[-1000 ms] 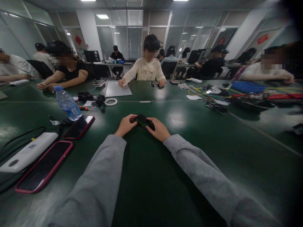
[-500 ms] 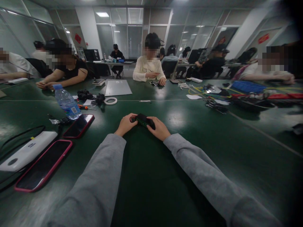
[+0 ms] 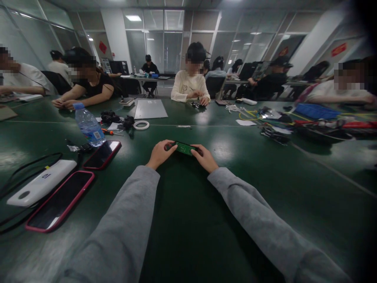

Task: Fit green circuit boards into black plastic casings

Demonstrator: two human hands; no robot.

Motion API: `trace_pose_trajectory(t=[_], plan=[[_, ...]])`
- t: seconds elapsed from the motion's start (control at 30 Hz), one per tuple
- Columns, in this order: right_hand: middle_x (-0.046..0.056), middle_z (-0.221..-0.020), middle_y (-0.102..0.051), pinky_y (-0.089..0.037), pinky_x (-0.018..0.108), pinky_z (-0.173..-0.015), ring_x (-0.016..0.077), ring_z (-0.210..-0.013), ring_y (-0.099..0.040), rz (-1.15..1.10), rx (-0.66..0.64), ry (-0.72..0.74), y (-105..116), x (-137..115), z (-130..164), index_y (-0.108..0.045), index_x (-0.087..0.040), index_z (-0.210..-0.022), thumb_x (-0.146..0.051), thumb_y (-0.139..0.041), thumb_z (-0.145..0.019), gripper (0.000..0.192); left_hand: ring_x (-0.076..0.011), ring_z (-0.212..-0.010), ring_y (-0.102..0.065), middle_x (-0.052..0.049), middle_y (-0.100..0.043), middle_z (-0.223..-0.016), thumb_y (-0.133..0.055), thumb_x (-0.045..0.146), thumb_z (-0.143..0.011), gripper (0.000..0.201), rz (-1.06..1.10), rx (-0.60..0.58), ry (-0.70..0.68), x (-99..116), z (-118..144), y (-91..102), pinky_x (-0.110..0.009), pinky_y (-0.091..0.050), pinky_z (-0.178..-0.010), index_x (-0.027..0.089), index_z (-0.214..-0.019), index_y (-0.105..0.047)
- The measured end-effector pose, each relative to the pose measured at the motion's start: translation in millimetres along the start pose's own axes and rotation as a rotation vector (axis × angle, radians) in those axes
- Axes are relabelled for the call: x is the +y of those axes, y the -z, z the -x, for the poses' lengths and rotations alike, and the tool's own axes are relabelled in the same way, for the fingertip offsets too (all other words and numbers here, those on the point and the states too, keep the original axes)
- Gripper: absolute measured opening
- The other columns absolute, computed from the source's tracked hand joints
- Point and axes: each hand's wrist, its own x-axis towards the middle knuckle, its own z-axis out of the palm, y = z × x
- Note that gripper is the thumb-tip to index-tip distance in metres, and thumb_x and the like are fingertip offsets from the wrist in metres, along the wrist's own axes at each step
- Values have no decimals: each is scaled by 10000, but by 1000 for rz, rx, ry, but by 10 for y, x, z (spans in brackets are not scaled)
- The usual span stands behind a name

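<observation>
Circuit board (image 3: 185, 148), green parts side facing the wearer, spans both hands. Landmark: the bottle (image 3: 89, 125). Board sits right of it, slightly nearer the wearer; whether it touches the table (image 3: 182, 220), can't tell. Left hand (image 3: 160, 153) pinches the board's left end, thumb in front. Right hand (image 3: 206, 158) does likewise at the right end; fingers behind mostly hidden. Handling, my judgement: grip edges only, thumbs clear of soldered parts, light even pressure so nothing bows; tilt slowly for glare. Phone (image 3: 103, 154) just beside the bottle's base, near side: mind the left sleeve (image 3: 129, 220).
</observation>
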Motion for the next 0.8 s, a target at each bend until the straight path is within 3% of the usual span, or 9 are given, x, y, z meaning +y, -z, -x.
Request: trace_pose_trajectory(t=[0.1,0.3,0.5,0.63,0.8], plan=[[42,-980,-618,-492,367,-810,194,-867,-585,-11,-13,-58,20,24,-9,-581,-210,-1144,-473,-494,-886,378,-149,-734,-570,-32,-680,-909,-525,504,-851,382,37,-5,23,-23,-13,-11,-281,-444,-682,226,-1075,-660],[47,-1019,-616,-432,399,-915,212,-978,-547,145,-10,-40,21,-12,3,-612,-229,-1117,-443,-442,-908,343,-169,-846,-609,-54,-685,-1026,-527,495,-853,392,101,-83,45,-83,-35,-74,-299,-475,-770,217,-1094,-662],[80,-1084,-584,-432,412,-930,224,-1021,-527,166,-57,-26,-13,-63,30,-555,-209,-1177,-559,-450,-898,460,-190,-917,-632,-67,-681,-1072,-555,515,-828,425,167,-117,75,-109,-36,-108,-326,-495,-833,219,-1119,-647],[115,-1163,-543,-441,436,-935,259,-1070,-500,311,-99,110,-37,-126,72,-460,-172,-1264,-477,-632,-796,584,-195,-917,-641,-69,-683,-1069,-591,535,-795,463,201,-121,93,-128,-35,-123,-333,-504,-845,216,-1128,-638],[124,-1160,-543,-457,448,-923,270,-1054,-498,433,-127,265,-42,-173,87,-451,-147,-1243,-375,-632,-800,530,-191,-937,-642,-71,-681,-1092,-570,515,-817,435,247,-111,90,-138,-40,-122,-331,-503,-863,208,-1117,-643]])
